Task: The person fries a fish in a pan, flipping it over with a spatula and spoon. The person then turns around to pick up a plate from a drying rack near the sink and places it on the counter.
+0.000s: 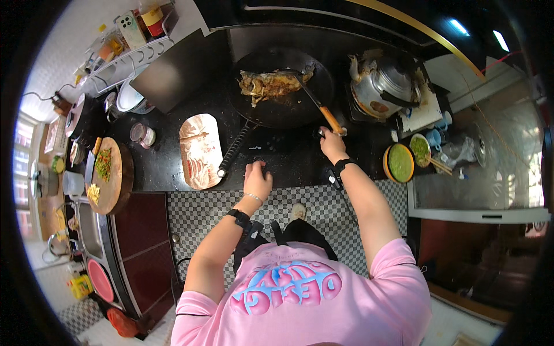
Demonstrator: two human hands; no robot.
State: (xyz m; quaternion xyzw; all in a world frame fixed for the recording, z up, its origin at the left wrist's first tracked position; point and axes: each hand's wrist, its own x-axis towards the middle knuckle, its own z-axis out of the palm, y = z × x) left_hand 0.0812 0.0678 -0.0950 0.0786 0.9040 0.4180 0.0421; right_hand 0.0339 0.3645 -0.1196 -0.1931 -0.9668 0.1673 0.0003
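A browned fish lies in the black wok on the stove. A spatula with a wooden handle leans in the wok, its blade against the fish and its handle pointing towards my right side. Just below the handle's end, the fingers of my right hand close around a dark, silver-edged stove knob; they partly hide it. My left hand is empty at the counter's front edge, fingers loosely bent and thumb apart. To its left are the wok's black wrapped handle and a patterned rectangular tray.
A metal kettle stands right of the wok. Bowls of green food and chopsticks are at the right. At the left, a round wooden board carries a cleaver and chopped food. A glass jar stands nearby.
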